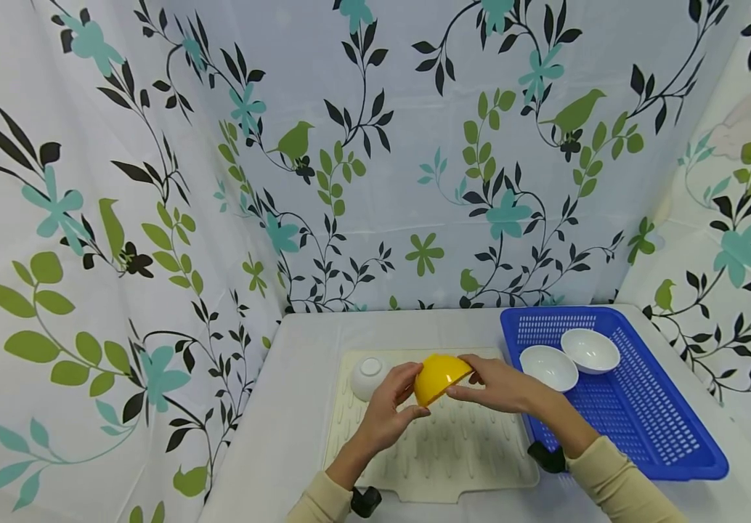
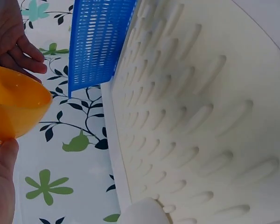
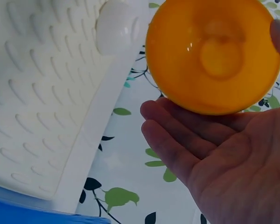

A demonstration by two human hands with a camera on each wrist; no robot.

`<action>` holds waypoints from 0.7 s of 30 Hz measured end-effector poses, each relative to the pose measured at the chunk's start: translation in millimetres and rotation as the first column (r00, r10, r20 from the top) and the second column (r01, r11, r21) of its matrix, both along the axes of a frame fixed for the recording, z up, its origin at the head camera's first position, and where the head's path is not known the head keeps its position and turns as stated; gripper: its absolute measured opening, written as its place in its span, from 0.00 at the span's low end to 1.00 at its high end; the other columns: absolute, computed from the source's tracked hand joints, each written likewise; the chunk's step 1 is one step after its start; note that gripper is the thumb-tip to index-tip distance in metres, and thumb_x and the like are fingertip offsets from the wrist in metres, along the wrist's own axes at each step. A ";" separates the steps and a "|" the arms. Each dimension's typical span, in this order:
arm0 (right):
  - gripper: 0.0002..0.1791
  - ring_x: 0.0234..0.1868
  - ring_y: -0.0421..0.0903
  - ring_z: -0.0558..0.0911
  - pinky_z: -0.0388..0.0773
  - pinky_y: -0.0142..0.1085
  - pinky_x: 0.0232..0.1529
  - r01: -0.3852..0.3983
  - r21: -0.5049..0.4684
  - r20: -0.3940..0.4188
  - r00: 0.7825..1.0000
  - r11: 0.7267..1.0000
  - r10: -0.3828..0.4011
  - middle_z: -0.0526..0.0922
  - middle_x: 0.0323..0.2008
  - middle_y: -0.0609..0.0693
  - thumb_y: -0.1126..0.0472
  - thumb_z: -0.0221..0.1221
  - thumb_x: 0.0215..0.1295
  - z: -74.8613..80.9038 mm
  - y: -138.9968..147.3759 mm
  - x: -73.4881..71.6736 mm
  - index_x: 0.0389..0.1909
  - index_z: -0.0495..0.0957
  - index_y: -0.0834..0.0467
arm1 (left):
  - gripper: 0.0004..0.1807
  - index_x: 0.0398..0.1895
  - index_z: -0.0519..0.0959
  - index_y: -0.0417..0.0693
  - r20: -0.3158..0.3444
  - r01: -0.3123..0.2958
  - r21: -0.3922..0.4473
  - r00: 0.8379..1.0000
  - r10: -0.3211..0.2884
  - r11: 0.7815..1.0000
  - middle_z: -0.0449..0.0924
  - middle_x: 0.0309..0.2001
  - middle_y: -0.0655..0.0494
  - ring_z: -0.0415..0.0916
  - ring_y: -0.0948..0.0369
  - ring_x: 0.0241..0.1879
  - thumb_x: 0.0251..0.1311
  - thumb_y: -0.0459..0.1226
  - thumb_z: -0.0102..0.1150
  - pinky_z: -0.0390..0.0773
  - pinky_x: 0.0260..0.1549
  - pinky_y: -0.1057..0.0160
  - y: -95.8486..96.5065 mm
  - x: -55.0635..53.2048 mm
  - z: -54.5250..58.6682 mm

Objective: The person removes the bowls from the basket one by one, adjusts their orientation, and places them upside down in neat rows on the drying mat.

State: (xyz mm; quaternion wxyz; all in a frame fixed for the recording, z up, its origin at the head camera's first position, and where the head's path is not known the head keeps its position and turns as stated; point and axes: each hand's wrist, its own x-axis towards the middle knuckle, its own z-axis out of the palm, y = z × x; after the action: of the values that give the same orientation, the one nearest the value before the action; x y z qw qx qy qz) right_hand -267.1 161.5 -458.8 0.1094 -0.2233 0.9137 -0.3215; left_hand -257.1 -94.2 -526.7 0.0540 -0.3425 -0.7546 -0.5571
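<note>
Both hands hold a yellow bowl (image 1: 439, 379) above a cream drying mat (image 1: 460, 457), its opening tilted down toward the right. My left hand (image 1: 385, 410) grips its left side, the thumb (image 2: 4, 158) pressing near the rim in the left wrist view. On the other side my right hand (image 1: 500, 385) pinches the edge; the right wrist view shows fingers (image 3: 177, 149) under the bowl (image 3: 210, 56), whose smooth inside faces that camera. A white bowl (image 1: 369, 378) lies upside down on the mat's back left part.
To the right stands a blue perforated basket (image 1: 670, 428) holding two white bowls, one nearer (image 1: 548, 367) and one farther back (image 1: 590, 351). A white-covered table (image 1: 284, 407) carries everything. Patterned curtains (image 1: 375, 181) hang behind and at both sides.
</note>
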 end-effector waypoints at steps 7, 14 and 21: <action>0.46 0.55 0.50 0.82 0.81 0.55 0.60 -0.054 -0.022 0.035 0.998 0.998 0.055 0.82 0.57 0.52 0.33 0.60 0.61 -9.1 3.2 -0.9 0.70 0.64 0.60 | 0.38 0.70 0.67 0.40 -0.133 -0.001 -0.065 0.991 -0.008 0.998 0.67 0.68 0.45 0.70 0.47 0.69 0.54 0.23 0.69 0.73 0.67 0.57 1.1 6.8 5.3; 0.53 0.56 0.49 0.81 0.80 0.55 0.61 -0.038 -0.017 0.049 0.998 0.999 0.038 0.80 0.60 0.53 0.31 0.63 0.57 -11.4 3.1 1.7 0.74 0.60 0.61 | 0.40 0.70 0.67 0.42 -0.385 -0.084 -0.235 0.923 -0.014 0.968 0.67 0.68 0.49 0.69 0.55 0.69 0.52 0.28 0.72 0.75 0.66 0.63 -2.7 4.2 2.2; 0.55 0.55 0.49 0.81 0.82 0.53 0.59 -0.064 -0.070 0.071 0.995 0.995 0.069 0.79 0.61 0.55 0.36 0.68 0.53 -14.8 1.1 0.1 0.74 0.59 0.62 | 0.41 0.70 0.66 0.41 -0.454 -0.093 -0.270 0.890 -0.041 0.958 0.67 0.69 0.49 0.68 0.53 0.71 0.51 0.29 0.73 0.73 0.67 0.65 -3.9 2.5 1.3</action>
State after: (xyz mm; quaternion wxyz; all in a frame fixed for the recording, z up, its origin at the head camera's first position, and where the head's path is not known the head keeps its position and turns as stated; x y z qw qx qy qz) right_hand -267.0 162.6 -473.5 0.1462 -0.2452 0.8896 -0.3565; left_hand -254.6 -98.1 -525.4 0.1868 -0.4572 -0.7975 -0.3464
